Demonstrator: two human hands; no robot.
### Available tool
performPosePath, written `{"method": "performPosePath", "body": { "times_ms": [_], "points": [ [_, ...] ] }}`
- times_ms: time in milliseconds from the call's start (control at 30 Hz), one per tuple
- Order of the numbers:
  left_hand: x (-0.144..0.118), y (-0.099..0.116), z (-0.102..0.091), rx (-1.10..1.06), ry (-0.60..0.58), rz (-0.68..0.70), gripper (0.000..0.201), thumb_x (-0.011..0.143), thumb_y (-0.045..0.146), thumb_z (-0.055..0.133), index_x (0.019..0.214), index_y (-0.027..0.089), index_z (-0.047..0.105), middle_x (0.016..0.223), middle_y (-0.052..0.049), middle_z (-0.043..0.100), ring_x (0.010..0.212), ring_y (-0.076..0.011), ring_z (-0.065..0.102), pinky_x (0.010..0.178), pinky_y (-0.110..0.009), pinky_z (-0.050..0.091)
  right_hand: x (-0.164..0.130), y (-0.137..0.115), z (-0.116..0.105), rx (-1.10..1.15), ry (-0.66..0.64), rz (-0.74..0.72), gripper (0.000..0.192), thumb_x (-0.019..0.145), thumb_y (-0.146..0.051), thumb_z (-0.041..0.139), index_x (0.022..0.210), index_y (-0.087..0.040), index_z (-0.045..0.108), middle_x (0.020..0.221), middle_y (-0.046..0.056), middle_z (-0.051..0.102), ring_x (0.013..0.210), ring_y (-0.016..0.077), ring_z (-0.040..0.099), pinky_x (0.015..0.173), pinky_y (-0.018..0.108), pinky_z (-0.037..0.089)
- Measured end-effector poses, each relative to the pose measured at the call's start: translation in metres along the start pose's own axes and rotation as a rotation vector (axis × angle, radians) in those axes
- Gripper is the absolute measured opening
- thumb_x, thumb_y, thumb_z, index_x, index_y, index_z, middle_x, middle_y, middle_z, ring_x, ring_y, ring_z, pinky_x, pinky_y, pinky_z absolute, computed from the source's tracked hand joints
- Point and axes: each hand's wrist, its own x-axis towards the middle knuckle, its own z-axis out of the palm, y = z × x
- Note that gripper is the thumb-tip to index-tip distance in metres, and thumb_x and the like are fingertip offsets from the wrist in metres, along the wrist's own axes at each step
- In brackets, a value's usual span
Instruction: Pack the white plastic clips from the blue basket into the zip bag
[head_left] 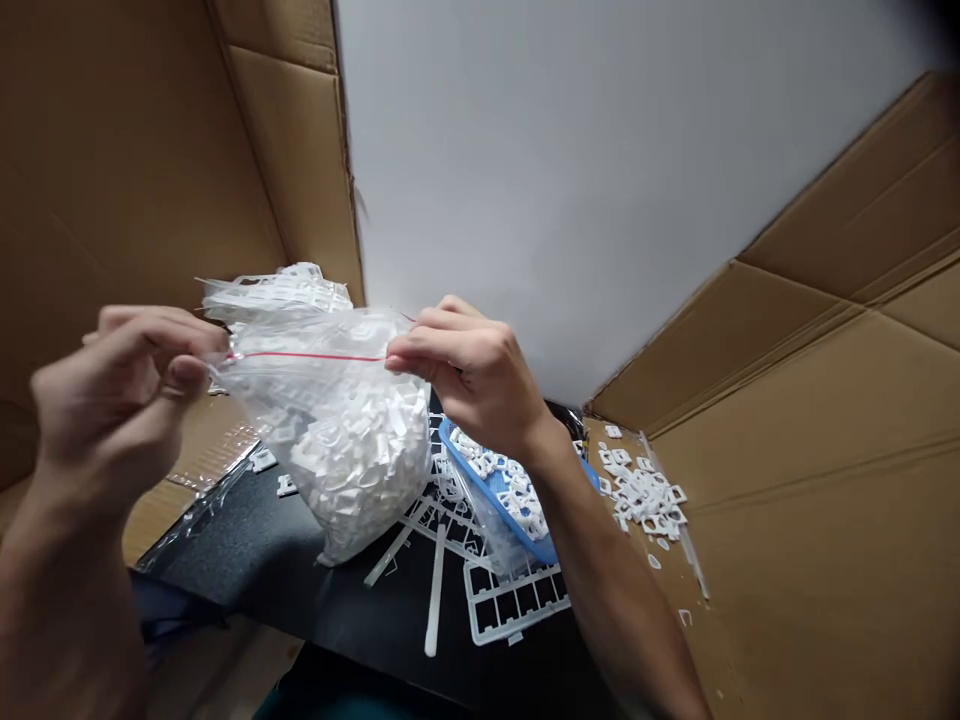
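Bag (337, 430) hangs between left hand (112, 390) and right hand (469, 375); both pinch its top.

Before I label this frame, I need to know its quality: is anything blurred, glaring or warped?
Head view: the left hand is soft with blur, the right hand sharper. The clear bag of white plastic pieces shows mild sheen, no harsh glare. The white wall is evenly lit. Cardboard edges slant and splay steeply toward the frame's sides. The top right corner is dark.
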Motion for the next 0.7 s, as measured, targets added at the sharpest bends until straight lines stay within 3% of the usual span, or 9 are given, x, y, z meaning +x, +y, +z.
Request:
{"method": "performPosePath", "body": {
  "times_ms": [100,167,233,333,400,500,567,633,700],
  "points": [
    [-0.005,0.028,-0.005,0.065,-0.147,-0.072,0.042,0.111,0.053,0.052,0.100,0.019,0.073,0.115,-0.006,0.075,0.112,-0.0249,0.062,0.107,-0.043,0.038,0.010,-0.002,0.005,-0.055,-0.130,-0.050,0.029,0.114,-0.027,0.053,0.095,-0.019,0.073,0.089,0.000,0.068,0.088,0.0152,0.056,0.089,0.032,0.046],
    [0.000,0.050,-0.004,0.056,-0.112,0.043,0.064,0.108,0.073,0.038,0.105,0.021,0.075,0.103,-0.006,0.076,0.111,-0.0285,0.066,0.109,-0.047,0.039,0.018,-0.010,0.006,-0.090,-0.191,-0.066,0.032,0.116,-0.029,0.050,0.096,-0.020,0.073,0.091,-0.001,0.068,0.093,0.0151,0.058,0.092,0.032,0.044],
    [0.006,0.066,0.000,0.197,-0.177,0.068,0.046,0.092,0.067,0.076,0.103,0.023,0.077,0.103,-0.003,0.076,0.102,-0.0259,0.067,0.109,-0.044,0.041,0.022,-0.018,0.004,-0.085,-0.212,-0.075,0.033,0.116,-0.030,0.048,0.097,-0.021,0.073,0.091,-0.002,0.068,0.098,0.0153,0.060,0.095,0.034,0.044],
    [0.013,0.075,0.009,0.216,-0.195,0.187,0.015,0.091,0.035,0.087,0.092,0.024,0.077,0.082,0.004,0.073,0.074,-0.0155,0.061,0.085,-0.031,0.048,0.009,-0.014,-0.006,0.035,-0.129,-0.039,0.028,0.115,-0.034,0.051,0.102,-0.022,0.072,0.102,0.001,0.069,0.106,0.0163,0.063,0.100,0.035,0.047],
    [0.013,0.078,0.013,0.110,-0.183,0.200,0.013,0.091,0.024,0.085,0.086,0.023,0.074,0.074,0.005,0.068,0.066,-0.0135,0.057,0.075,-0.030,0.047,-0.016,0.005,-0.015,0.104,-0.001,0.113,0.025,0.113,-0.042,0.053,0.113,-0.023,0.070,0.119,0.004,0.067,0.112,0.0180,0.064,0.101,0.036,0.050],
    [0.010,0.086,0.015,-0.002,-0.211,0.158,0.015,0.090,0.010,0.080,0.085,0.021,0.070,0.070,0.004,0.064,0.063,-0.0133,0.056,0.069,-0.033,0.046,-0.072,0.050,-0.018,-0.019,0.165,0.610,0.043,0.117,-0.049,0.026,0.123,-0.022,0.060,0.116,0.008,0.065,0.108,0.0194,0.064,0.097,0.037,0.053],
    [0.008,0.092,0.016,-0.054,-0.257,0.164,0.017,0.090,0.005,0.075,0.086,0.020,0.069,0.069,0.003,0.063,0.061,-0.0134,0.057,0.066,-0.034,0.045,-0.112,0.075,-0.010,-0.127,-0.064,0.880,0.043,0.114,-0.053,0.033,0.125,-0.021,0.059,0.116,0.009,0.067,0.110,0.0227,0.064,0.100,0.041,0.051],
    [0.006,0.096,0.018,-0.119,-0.276,0.149,0.020,0.089,0.000,0.071,0.087,0.020,0.068,0.070,0.002,0.063,0.062,-0.0143,0.057,0.064,-0.035,0.045,-0.145,0.091,0.005,-0.142,-0.210,0.942,0.044,0.102,-0.054,0.060,0.130,-0.021,0.062,0.127,0.012,0.068,0.118,0.0283,0.064,0.103,0.044,0.050],
    [0.004,0.098,0.021,-0.155,-0.251,0.126,0.022,0.088,-0.002,0.071,0.089,0.020,0.068,0.071,0.002,0.063,0.062,-0.0152,0.057,0.063,-0.037,0.044,-0.167,0.097,0.019,-0.147,-0.342,0.958,0.070,0.087,-0.055,0.078,0.146,-0.023,0.057,0.150,0.016,0.058,0.135,0.0341,0.057,0.109,0.046,0.047]
  ]
}}
